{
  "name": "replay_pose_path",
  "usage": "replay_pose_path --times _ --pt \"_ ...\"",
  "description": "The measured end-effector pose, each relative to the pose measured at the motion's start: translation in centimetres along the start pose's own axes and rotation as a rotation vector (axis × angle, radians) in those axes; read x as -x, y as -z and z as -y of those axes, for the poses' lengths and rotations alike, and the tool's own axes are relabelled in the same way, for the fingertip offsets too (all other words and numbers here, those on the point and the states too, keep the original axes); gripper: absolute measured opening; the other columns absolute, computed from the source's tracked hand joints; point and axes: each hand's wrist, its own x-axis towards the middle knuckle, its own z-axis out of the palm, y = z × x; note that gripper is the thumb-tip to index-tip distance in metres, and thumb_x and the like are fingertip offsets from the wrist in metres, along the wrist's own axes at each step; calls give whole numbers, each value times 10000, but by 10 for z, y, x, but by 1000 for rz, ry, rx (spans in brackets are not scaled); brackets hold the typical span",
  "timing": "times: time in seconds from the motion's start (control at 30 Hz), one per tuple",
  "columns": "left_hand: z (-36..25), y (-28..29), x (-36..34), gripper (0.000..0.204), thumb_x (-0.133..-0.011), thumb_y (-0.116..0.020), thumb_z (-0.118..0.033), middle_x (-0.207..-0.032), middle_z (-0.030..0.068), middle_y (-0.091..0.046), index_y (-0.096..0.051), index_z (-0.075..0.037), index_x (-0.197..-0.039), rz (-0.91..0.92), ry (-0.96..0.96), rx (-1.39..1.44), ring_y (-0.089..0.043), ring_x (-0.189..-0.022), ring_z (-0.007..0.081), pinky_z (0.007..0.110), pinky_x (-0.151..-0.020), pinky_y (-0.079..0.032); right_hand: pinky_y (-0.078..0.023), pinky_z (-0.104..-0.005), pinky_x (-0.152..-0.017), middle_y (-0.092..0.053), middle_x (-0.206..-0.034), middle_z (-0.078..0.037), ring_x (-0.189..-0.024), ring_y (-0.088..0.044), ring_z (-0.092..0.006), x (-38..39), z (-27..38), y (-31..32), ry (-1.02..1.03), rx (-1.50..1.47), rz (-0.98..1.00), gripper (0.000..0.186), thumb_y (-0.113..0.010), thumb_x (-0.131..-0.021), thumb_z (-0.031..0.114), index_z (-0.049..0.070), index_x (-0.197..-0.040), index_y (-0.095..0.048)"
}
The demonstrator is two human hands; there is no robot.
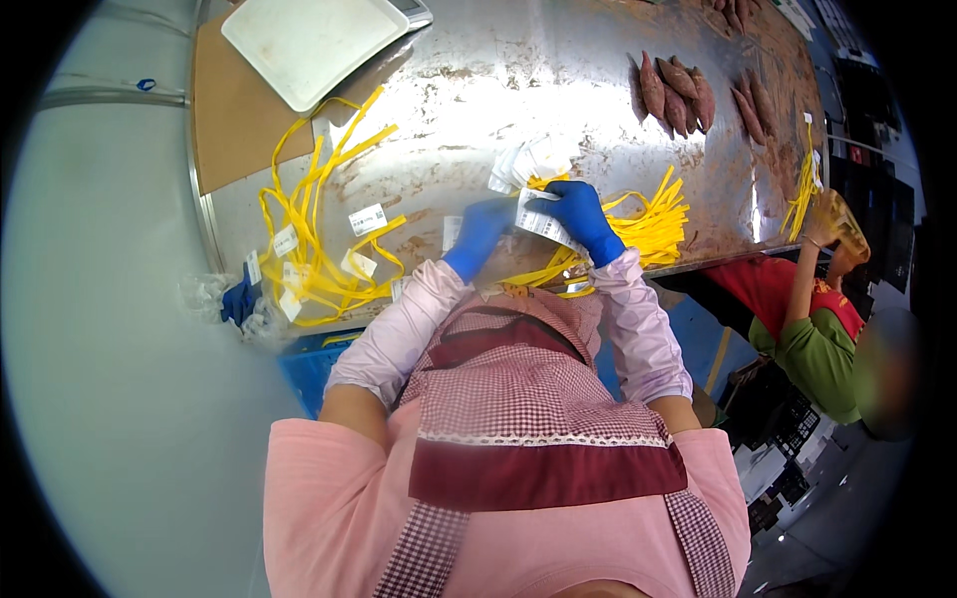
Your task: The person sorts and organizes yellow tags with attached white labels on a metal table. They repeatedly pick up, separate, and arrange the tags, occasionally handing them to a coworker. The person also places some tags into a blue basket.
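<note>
In my right hand [581, 214], gloved in blue, a white printed label [543, 221] is pinched between thumb and fingers. My left hand [482, 234], also blue-gloved, is beside the label's left edge; its fingers are smeared by motion, so their grip does not show. Just beyond both hands lies a fanned pile of white labels [533, 162]. A thick bundle of flat yellow straps [653, 227] lies under and to the right of my right hand. Left of my left hand, looser yellow straps [317, 214] carry white labels and reach the table's near edge.
Sweet potatoes [678, 95] lie in groups on the soiled metal table [449, 110]. A white tray [309, 45] rests over a cardboard sheet [234, 110] at far left. Along the right side, a co-worker in a green sleeve [817, 354] holds a yellowish object [847, 229].
</note>
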Motion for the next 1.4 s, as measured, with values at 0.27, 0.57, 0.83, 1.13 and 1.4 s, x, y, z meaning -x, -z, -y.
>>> replay_pose_path --times 0.27,0.57,0.83,1.13,1.4 --pt "-8 -3 5 259 -926 -593 -176 -833 66 -678 -698 38 -1026 -16 -15 -26 -624 -729 121 275 -667 -516 -534 -372 -742 -715 -854 -195 -777 -697 -327 1 2 3 -13 20 10 512 -787 -738 479 12 -946 -752" --pt "-13 -7 4 277 -935 -605 -197 -914 76 -696 -707 25 -1064 -53 -1 53 -628 -773 125 279 -678 -521 -538 -366 -788 -721 -913 -201 -833 -705 -324 0 1 3 -20 29 26 543 -795 -732 479 6 -992 -746" --pt "-4 -13 -6 248 -921 -658 -187 -924 67 -709 -721 20 -1044 -105 -81 50 -622 -795 112 280 -691 -517 -536 -373 -790 -721 -926 -206 -847 -703 -331 5 -3 0 90 120 14 555 -804 -726 468 4 -1022 -736" --pt "22 4 7 257 -877 -676 -173 -848 123 -716 -706 -17 -1079 -305 -329 -443 -665 -731 195 347 -693 -526 -533 -284 -614 -729 -858 -111 -664 -678 -150 39 -52 39 -217 -303 162 442 -804 -795 269 -54 -1077 -696" --pt "7 15 30 410 -816 -680 -186 -863 104 -667 -657 -137 -1223 -237 -479 -1201 -632 -844 311 450 -779 -478 -505 -251 -617 -720 -871 -83 -686 -641 -105 33 -65 7 -230 -490 124 383 -754 -847 227 -70 -1079 -689"
